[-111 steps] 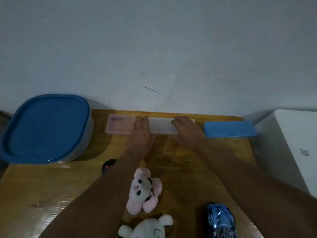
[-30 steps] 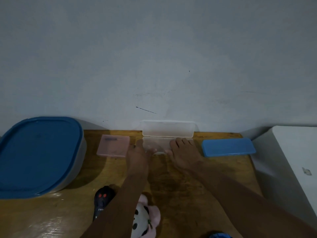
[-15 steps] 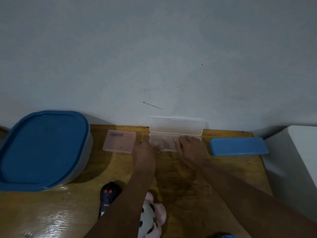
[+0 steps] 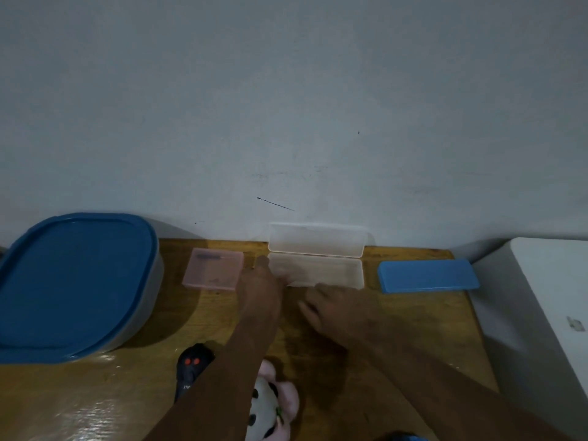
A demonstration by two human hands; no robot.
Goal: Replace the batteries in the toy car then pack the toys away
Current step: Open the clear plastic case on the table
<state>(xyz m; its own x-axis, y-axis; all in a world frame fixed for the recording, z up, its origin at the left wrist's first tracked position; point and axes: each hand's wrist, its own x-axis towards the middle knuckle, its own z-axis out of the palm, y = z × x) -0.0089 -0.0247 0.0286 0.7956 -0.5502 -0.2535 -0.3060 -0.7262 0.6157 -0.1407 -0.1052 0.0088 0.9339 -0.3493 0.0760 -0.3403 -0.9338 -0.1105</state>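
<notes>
Left hand (image 4: 259,284) is resting on the near left corner of the clear case (image 4: 321,270), whose lid is standing open against the wall; I cannot tell whether it is gripping. Right hand (image 4: 331,308) is hovering open, fingers spread, just short of the case. Toy car (image 4: 404,437) is showing only as a blue sliver back beside the right forearm. Probably batteries are being fetched; next comes reaching inside, though the contents are unreadable.

Three slim cases (pink (image 4: 212,272), clear (image 4: 331,270), blue (image 4: 428,275)); one lidded tub (image 4: 73,281); one remote (image 4: 192,366); one plush (image 4: 270,405).
</notes>
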